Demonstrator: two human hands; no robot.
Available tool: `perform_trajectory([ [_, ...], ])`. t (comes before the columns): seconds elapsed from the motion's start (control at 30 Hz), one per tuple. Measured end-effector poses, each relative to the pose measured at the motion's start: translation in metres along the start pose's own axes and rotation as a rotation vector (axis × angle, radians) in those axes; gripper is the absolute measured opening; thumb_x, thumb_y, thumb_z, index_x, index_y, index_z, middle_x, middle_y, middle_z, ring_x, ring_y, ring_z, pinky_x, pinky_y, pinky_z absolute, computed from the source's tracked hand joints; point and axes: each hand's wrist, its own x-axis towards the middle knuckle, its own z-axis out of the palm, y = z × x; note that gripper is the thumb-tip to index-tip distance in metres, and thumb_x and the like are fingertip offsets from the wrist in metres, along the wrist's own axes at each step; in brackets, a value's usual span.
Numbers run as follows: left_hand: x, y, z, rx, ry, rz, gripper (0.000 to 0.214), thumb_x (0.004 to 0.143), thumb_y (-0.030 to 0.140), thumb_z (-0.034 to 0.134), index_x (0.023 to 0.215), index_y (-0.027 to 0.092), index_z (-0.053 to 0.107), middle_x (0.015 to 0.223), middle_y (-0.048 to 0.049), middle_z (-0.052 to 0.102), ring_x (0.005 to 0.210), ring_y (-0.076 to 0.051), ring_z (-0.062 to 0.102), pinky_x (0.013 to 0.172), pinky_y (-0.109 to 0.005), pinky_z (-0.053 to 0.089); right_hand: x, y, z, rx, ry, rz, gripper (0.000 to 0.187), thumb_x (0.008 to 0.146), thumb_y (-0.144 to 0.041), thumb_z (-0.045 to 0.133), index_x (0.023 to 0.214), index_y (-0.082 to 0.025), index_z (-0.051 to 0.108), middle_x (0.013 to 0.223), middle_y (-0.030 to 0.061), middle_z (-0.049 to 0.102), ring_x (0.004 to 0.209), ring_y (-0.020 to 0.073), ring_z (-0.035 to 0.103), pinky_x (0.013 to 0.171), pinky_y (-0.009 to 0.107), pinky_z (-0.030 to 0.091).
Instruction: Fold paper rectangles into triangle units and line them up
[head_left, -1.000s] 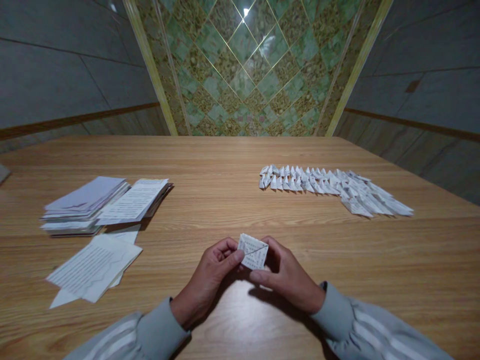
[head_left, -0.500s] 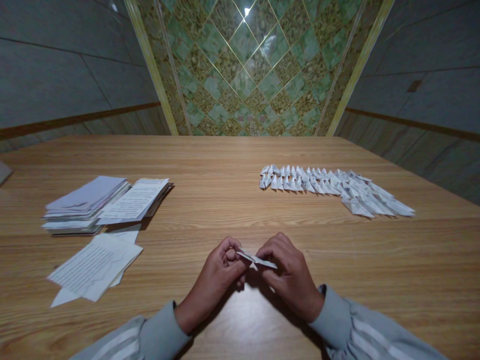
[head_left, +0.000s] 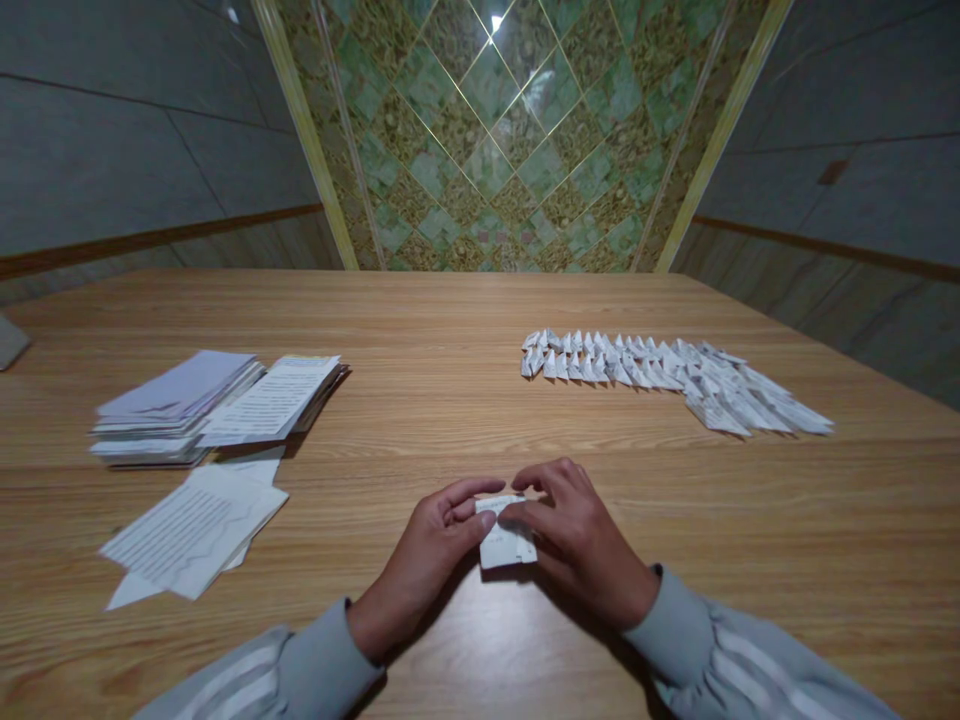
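Between my hands, close to the table's near side, is a small folded piece of paper [head_left: 506,550], squarish, white and faintly printed. My left hand [head_left: 442,530] grips its left edge, the thumb lying on top and the index finger reaching along the far edge. From the right, my right hand [head_left: 577,535] has its thumb on the paper's upper face and its bent index finger near the far edge. Some of the right fingers are hidden behind the thumb and palm.
Rows of small folded paper pieces [head_left: 637,370] stand at the far right. On the left are a stack of papers [head_left: 180,390], a printed pile [head_left: 274,400] beside it and loose printed sheets [head_left: 191,530] in front. All lie on a wooden table [head_left: 405,330].
The folded paper, seen nearly edge-on before, now shows its flat face towards me. Both hands have shifted their fingers around it, the right thumb moving onto its top.
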Motion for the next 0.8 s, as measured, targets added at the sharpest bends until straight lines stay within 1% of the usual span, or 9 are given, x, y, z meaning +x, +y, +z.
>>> perform_trajectory([
  [0.07, 0.0, 0.0, -0.001, 0.039, -0.009, 0.033, 0.038, 0.081, 0.032, 0.074, 0.112, 0.016, 0.059, 0.081, -0.0038, 0.07, 0.069, -0.015, 0.061, 0.063, -0.025, 0.045, -0.001, 0.007, 0.0, 0.117, -0.01, 0.035, 0.013, 0.088, -0.018, 0.067, 0.1, -0.022, 0.071, 0.117, 0.0103, 0.061, 0.106, 0.0246, 0.053, 0.086, 0.038, 0.043],
  [0.13, -0.002, 0.0, -0.001, 0.062, -0.037, 0.068, 0.033, 0.085, 0.031, 0.069, 0.112, 0.019, 0.054, 0.079, -0.001, 0.067, 0.066, -0.013, 0.059, 0.06, -0.024, 0.043, -0.001, 0.012, 0.001, 0.231, -0.043, 0.059, 0.012, 0.087, -0.02, 0.069, 0.098, -0.022, 0.072, 0.118, 0.0103, 0.063, 0.107, 0.0233, 0.056, 0.087, 0.036, 0.046],
  [0.27, -0.004, 0.0, -0.001, 0.098, -0.088, 0.108, 0.021, 0.09, 0.03, 0.063, 0.103, 0.022, 0.049, 0.077, 0.0031, 0.061, 0.064, -0.011, 0.053, 0.057, -0.021, 0.04, -0.002, 0.017, 0.004, 0.402, -0.099, 0.092, 0.009, 0.087, -0.025, 0.071, 0.094, -0.021, 0.074, 0.098, 0.0079, 0.071, 0.091, 0.0194, 0.065, 0.079, 0.031, 0.05],
  [0.33, -0.005, 0.001, -0.001, 0.118, -0.098, 0.122, 0.017, 0.092, 0.031, 0.061, 0.098, 0.022, 0.048, 0.074, 0.0041, 0.059, 0.063, -0.01, 0.051, 0.057, -0.021, 0.039, -0.001, 0.016, 0.004, 0.453, -0.072, 0.123, 0.009, 0.087, -0.027, 0.071, 0.09, -0.02, 0.076, 0.088, 0.0067, 0.071, 0.082, 0.0179, 0.066, 0.073, 0.029, 0.05],
  [0.43, -0.006, 0.005, 0.0, 0.128, -0.077, 0.143, 0.015, 0.094, 0.033, 0.058, 0.094, 0.021, 0.048, 0.073, 0.0037, 0.059, 0.065, -0.011, 0.053, 0.059, -0.021, 0.041, 0.001, 0.016, 0.001, 0.477, 0.009, 0.195, 0.009, 0.087, -0.027, 0.071, 0.085, -0.02, 0.076, 0.081, 0.0056, 0.071, 0.077, 0.0173, 0.066, 0.069, 0.028, 0.05],
  [0.5, -0.007, 0.007, 0.002, 0.137, -0.063, 0.152, 0.016, 0.092, 0.032, 0.06, 0.092, 0.021, 0.049, 0.078, 0.0019, 0.061, 0.069, -0.012, 0.057, 0.064, -0.023, 0.045, 0.001, 0.016, -0.001, 0.485, 0.062, 0.261, 0.007, 0.086, -0.024, 0.071, 0.084, -0.02, 0.076, 0.08, 0.0051, 0.071, 0.077, 0.0177, 0.066, 0.069, 0.029, 0.05],
  [0.6, -0.008, 0.007, 0.003, 0.183, -0.037, 0.171, 0.019, 0.083, 0.026, 0.071, 0.088, 0.02, 0.053, 0.083, 0.0003, 0.063, 0.075, -0.015, 0.061, 0.068, -0.026, 0.048, 0.001, 0.016, -0.001, 0.522, 0.128, 0.355, 0.005, 0.084, -0.019, 0.07, 0.083, -0.019, 0.075, 0.08, 0.0048, 0.071, 0.077, 0.0181, 0.066, 0.07, 0.029, 0.05],
  [0.7, -0.007, 0.006, 0.002, 0.283, 0.037, 0.21, 0.018, 0.076, 0.022, 0.075, 0.086, 0.018, 0.061, 0.082, -0.0007, 0.064, 0.074, -0.016, 0.061, 0.066, -0.025, 0.048, 0.001, 0.015, 0.001, 0.54, 0.127, 0.389, 0.005, 0.083, -0.019, 0.07, 0.082, -0.019, 0.074, 0.079, 0.0043, 0.07, 0.076, 0.018, 0.065, 0.07, 0.029, 0.049],
  [0.8, -0.006, 0.008, 0.002, 0.351, 0.081, 0.224, 0.01, 0.079, 0.024, 0.073, 0.082, 0.016, 0.067, 0.077, -0.0028, 0.068, 0.071, -0.016, 0.062, 0.066, -0.025, 0.048, 0.001, 0.013, 0.002, 0.558, 0.104, 0.419, 0.004, 0.081, -0.021, 0.071, 0.08, -0.018, 0.074, 0.078, 0.0039, 0.07, 0.074, 0.0176, 0.064, 0.068, 0.028, 0.048],
])
